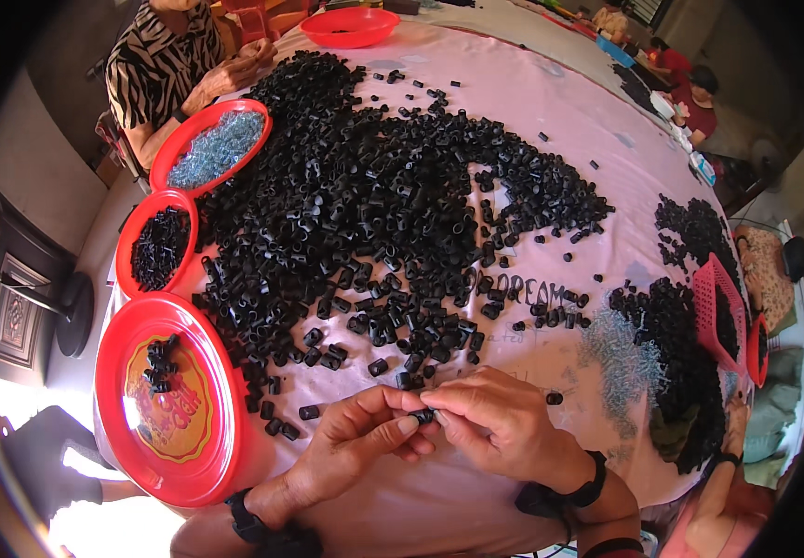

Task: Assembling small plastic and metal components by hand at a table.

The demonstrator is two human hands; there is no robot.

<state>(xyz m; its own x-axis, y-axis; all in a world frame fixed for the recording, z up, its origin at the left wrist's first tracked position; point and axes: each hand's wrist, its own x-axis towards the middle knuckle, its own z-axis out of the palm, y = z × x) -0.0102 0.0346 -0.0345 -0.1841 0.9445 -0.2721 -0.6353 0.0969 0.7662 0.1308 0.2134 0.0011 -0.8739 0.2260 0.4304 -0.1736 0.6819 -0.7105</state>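
Low over the front of the pink-covered table, my left hand (360,432) pinches a small black plastic tube piece (424,416) between thumb and fingers. My right hand (504,423) meets it from the other side, thumb and forefinger closed on the piece's end. Whether the right fingertips also hold a smaller part cannot be seen. Just beyond both hands spreads a large heap of similar black tube pieces (328,200), with several loose ones lying close to my fingers.
On the left stand a large red plate (115,437) with a few black assemblies, a red bowl (125,256) of thin black parts and another of silvery springs (219,149). A person (165,74) sits far left. At right are more springs (621,358), black pieces and a pink basket (707,307).
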